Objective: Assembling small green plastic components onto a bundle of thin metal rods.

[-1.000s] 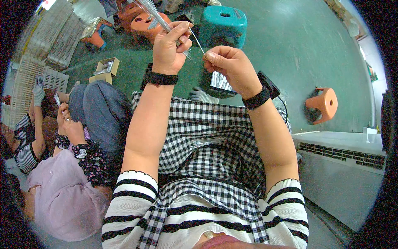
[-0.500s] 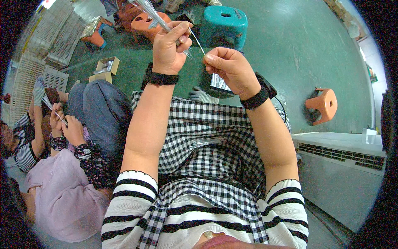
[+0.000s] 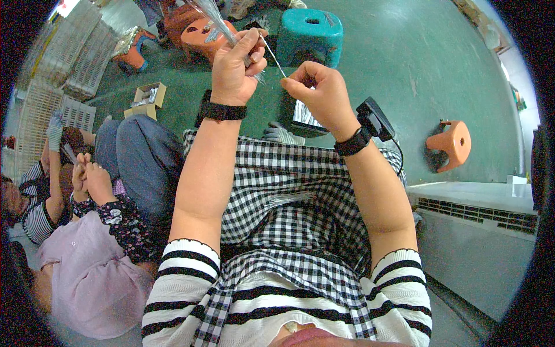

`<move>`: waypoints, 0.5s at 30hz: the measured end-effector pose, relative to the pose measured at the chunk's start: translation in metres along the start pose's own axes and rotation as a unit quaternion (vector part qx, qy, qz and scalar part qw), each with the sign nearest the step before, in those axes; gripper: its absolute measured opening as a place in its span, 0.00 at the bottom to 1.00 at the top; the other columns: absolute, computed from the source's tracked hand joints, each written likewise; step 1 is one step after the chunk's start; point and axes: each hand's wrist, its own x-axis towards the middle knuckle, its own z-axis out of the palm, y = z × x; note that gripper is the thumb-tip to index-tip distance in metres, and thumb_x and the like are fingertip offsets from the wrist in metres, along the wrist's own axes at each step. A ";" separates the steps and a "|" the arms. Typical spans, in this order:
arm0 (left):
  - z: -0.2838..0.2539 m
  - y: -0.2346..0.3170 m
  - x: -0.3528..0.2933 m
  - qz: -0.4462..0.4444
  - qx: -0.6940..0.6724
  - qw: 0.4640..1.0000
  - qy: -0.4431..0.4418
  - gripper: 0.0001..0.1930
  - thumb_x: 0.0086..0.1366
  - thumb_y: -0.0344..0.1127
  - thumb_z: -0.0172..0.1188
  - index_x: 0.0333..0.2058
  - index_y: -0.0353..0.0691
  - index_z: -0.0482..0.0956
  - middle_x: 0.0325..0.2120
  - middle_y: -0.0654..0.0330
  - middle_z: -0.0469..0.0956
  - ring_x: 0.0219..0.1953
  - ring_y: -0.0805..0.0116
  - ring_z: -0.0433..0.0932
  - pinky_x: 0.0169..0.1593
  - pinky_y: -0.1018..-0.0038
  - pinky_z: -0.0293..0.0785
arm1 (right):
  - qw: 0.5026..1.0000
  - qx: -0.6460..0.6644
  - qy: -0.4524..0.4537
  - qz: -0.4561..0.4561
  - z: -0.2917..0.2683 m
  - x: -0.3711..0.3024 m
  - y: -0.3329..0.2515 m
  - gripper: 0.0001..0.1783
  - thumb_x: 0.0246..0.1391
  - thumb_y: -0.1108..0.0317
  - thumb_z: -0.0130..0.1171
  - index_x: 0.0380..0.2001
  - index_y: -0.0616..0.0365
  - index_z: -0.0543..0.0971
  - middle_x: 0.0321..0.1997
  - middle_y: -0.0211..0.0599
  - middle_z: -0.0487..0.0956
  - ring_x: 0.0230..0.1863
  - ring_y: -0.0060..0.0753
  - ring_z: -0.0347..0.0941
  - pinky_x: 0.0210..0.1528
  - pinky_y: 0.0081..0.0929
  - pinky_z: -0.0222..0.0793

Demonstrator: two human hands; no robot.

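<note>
My left hand [image 3: 236,66] is raised in front of me, closed around a bundle of thin silvery strips in clear wrap [image 3: 215,18] that sticks up past my fingers. A single thin metal pin [image 3: 273,56] runs from my left fingers down to my right hand [image 3: 315,89], which pinches its lower end between thumb and forefinger. Both wrists wear black bands; the right one carries a small black device [image 3: 376,118] with a cable. A few loose silvery strips [image 3: 289,198] lie on my checked apron over my lap.
A teal stool [image 3: 312,32] and orange stools [image 3: 196,32] stand ahead on the green floor; another orange stool [image 3: 451,144] lies right. A small cardboard box [image 3: 147,98] and white crates [image 3: 69,58] are left. A person in pink [image 3: 92,272] sits at my left. A grey ledge [image 3: 480,202] is right.
Both my hands stay raised with little movement; the pin between them has tilted slightly. The person at my left has lowered and shifted their hands.
</note>
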 end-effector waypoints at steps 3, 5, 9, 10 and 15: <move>-0.001 -0.002 0.000 -0.021 -0.009 0.999 -0.025 0.07 0.56 0.32 0.59 0.30 0.32 0.76 0.19 0.65 0.70 0.17 0.82 0.63 0.16 0.87 0.50 | 0.997 0.071 -0.022 0.028 -0.001 0.002 0.005 0.10 0.43 0.66 0.63 0.18 0.61 0.75 0.17 0.27 0.73 0.21 0.15 0.65 0.23 0.17 0.62; -0.003 -0.001 0.000 -0.032 -0.001 0.999 -0.035 0.07 0.56 0.32 0.59 0.29 0.32 0.76 0.19 0.65 0.70 0.17 0.82 0.63 0.16 0.87 0.50 | 0.994 0.102 -0.035 0.031 0.000 0.003 0.006 0.10 0.43 0.67 0.63 0.18 0.61 0.74 0.17 0.27 0.73 0.20 0.14 0.64 0.23 0.17 0.61; -0.004 -0.001 0.000 -0.008 0.029 1.000 -0.009 0.06 0.56 0.30 0.59 0.29 0.32 0.77 0.18 0.65 0.69 0.17 0.83 0.63 0.16 0.87 0.51 | 0.994 0.098 -0.033 0.034 0.000 0.003 0.004 0.10 0.43 0.67 0.62 0.18 0.61 0.74 0.17 0.26 0.72 0.20 0.14 0.63 0.23 0.17 0.61; -0.004 -0.001 0.000 -0.006 0.029 1.000 -0.007 0.05 0.55 0.29 0.59 0.28 0.32 0.77 0.18 0.65 0.69 0.17 0.83 0.62 0.16 0.87 0.50 | 0.997 0.073 -0.027 0.028 0.000 0.003 0.003 0.11 0.44 0.66 0.62 0.18 0.61 0.74 0.17 0.26 0.72 0.20 0.14 0.63 0.23 0.17 0.61; -0.002 -0.001 0.000 0.000 0.032 0.999 0.008 0.04 0.55 0.28 0.59 0.28 0.32 0.77 0.17 0.65 0.69 0.16 0.82 0.62 0.16 0.87 0.50 | 0.999 -0.028 0.005 -0.031 -0.001 0.001 -0.001 0.10 0.45 0.65 0.61 0.20 0.61 0.75 0.18 0.27 0.73 0.21 0.17 0.66 0.24 0.19 0.63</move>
